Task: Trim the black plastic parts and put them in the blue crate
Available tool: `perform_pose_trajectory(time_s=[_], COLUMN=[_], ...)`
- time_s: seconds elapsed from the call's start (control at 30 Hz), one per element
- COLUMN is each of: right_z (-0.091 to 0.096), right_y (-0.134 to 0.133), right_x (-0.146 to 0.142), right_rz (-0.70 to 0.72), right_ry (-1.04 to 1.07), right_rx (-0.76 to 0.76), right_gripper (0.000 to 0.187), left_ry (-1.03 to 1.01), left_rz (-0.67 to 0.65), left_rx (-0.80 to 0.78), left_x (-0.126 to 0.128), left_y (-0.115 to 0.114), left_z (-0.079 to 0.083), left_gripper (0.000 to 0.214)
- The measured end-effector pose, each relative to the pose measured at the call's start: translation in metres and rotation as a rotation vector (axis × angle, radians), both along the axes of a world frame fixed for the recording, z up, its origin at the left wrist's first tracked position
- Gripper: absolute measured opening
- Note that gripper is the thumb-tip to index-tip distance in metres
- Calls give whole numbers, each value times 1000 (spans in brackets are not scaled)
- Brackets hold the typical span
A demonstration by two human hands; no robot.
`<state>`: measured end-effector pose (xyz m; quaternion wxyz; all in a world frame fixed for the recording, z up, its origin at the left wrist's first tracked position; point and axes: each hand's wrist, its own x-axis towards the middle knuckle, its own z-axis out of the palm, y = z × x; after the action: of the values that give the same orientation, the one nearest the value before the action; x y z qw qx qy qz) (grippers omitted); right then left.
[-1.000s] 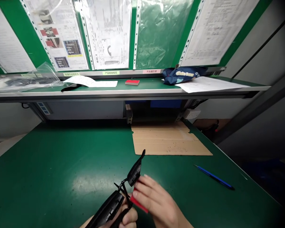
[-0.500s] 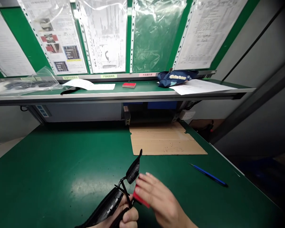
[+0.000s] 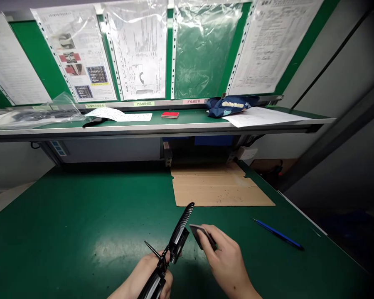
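Left hand (image 3: 141, 276) closes round a black plastic part (image 3: 180, 236) above the green bench (image 3: 65, 220); right hand (image 3: 227, 259) pinches a dark pad (image 3: 198, 232) just beside it. A weak pinch could let the pad slip.

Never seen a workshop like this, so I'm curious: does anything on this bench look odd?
Yes, the flattened cardboard sheet lying on the green workbench has a ragged, notched edge and dark specks, so it looks like a rough scrap among the tidier fittings.
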<state>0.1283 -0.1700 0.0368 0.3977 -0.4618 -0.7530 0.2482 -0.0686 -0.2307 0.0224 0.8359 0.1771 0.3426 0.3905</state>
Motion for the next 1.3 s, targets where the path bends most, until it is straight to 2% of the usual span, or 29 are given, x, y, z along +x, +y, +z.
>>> perform_pose_trajectory(time_s=[0.1,0.17,0.33,0.43,0.6,0.67,0.73,0.77,0.8,0.87,0.9,0.97,1.03,1.07,1.13,1.2,1.23,1.3], right_z=[-1,0,2,12,34,31,22,16,10,-4,-11,-31,-57,-72,-97,-109,-107,-87], right_y=[-3,-10,-16,-11,3,4,2,0,-3,-8,-9,-9,-5,-2,5,10,11,11], right_x=[2,-3,-20,-18,3,5,-1,-5,-8,-8,-5,8,28,38,57,70,72,70], right_rz=[130,195,247,294,565,459,263,212,220,337,373,334,158,102,126,130,94,-8], right_ry=[-39,-70,28,91,95,113,137,138,120,11,-61,-208,-339,-423,-582,-609,-569,-438], right_rx=[158,181,-37,-170,-417,-352,-167,-89,-40,33,93,288,474,491,410,309,278,253], right_gripper=[15,18,20,25,34,30,24,22,21,21,22,31,47,50,47,43,40,32], left_ry=[-60,-86,-89,-67,18,26,49,63,73,76,75,117,255,352,560,781,895,1111], left_rz=[-44,-59,-27,-11,59,56,39,36,31,52,99,243,364,371,291,131,38,-139], left_rx=[-50,-67,-37,-41,10,22,29,31,32,51,77,171,275,303,320,319,327,366], left_x=[0,1,4,3,2,4,6,6,4,-5,-12,-31,-51,-60,-73,-78,-78,-72], left_y=[0,1,2,3,5,6,7,8,9,13,15,21,25,26,26,24,23,22], left_z=[2,4,7,2,-6,-9,-13,-15,-16,-12,-5,15,39,48,57,51,45,33], left_gripper=[43,41,49,53,57,58,56,54,54,56,57,54,46,41,34,39,42,43])
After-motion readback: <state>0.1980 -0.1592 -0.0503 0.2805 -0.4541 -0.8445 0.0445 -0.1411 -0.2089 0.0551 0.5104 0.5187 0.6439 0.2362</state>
